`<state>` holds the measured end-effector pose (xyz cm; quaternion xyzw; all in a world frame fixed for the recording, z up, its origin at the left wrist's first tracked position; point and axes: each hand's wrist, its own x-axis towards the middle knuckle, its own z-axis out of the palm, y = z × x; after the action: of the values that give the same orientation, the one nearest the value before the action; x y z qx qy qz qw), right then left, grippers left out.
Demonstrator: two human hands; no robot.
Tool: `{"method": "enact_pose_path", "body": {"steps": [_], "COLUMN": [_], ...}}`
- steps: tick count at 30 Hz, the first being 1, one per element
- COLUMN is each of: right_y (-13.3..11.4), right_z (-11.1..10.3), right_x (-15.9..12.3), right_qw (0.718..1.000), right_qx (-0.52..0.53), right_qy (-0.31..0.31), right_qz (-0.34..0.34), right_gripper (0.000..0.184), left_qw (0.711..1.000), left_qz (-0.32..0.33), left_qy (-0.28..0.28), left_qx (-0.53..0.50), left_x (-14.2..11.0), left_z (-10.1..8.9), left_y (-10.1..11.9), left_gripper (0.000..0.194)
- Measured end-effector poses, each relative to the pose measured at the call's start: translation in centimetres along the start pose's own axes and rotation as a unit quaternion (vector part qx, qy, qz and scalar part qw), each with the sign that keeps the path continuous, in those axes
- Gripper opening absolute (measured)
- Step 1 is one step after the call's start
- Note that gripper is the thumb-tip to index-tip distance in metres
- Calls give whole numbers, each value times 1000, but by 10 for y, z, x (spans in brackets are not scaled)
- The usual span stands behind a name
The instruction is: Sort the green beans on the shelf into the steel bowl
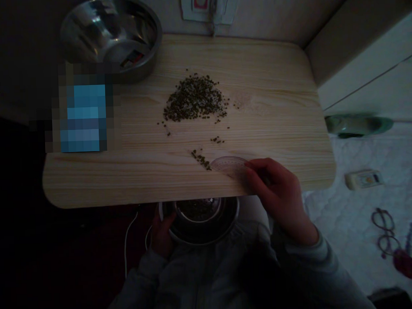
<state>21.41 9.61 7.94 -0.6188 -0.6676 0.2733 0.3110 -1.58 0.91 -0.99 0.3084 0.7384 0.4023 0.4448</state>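
My right hand point(278, 190) pinched a clear semicircular plastic protractor point(228, 165); below, my left hand point(162, 235) gripped, presumably steadying, a round metal bowl point(202, 233).

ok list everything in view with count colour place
dark grains: many, greenish, heaped on table, stragglers nearer front
protractor: one, clear, table's front
lower bowl: one, silver, below table's front
table: one, pale wood, centre
upper bowl: one, silver, table's far left
dark patch: one, partly red, inside upper bowl
pixelated item: one, blue, table's left
wall plate: one, whitish, wall
long thing: one, green, right
box: one, pale, on quilt
corded item: one, red, on quilt
quilt: one, white, right
cable: at least one, white, lower left
jacket: one, grey, bottom
right hand: one, bare, holding protractor
left hand: one, bare, at lower bowl
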Motion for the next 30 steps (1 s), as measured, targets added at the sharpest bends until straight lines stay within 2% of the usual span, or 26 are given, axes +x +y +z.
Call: {"method": "enact_pose_path", "body": {"steps": [3, 9, 16, 24, 30], "right_y": [0, -1, -2, -3, -5], "right_z": [0, -1, 0, 2, 3], "right_x": [0, -1, -1, 0, 1], "right_qw": [1000, 1000, 1000, 999, 999], "right_qx": [-6, -9, -16, -7, 6], "right_qy": [2, -6, -11, -14, -20], "right_qz": [-3, -14, -21, -28, -25], "right_gripper": [10, 9, 10, 9, 9], "left_qw": [1000, 999, 999, 999, 1000], "left_qz": [26, 48, 44, 36, 22], "left_qy": [-10, -13, -11, -23, -2], "left_qx": [-9, 8, 10, -3, -1], "left_x": [0, -1, 0, 0, 0], "left_z": [1, -2, -3, 2, 0], "left_y": [2, -1, -4, 8, 0], "left_gripper": [29, 26, 25, 32, 22]}}
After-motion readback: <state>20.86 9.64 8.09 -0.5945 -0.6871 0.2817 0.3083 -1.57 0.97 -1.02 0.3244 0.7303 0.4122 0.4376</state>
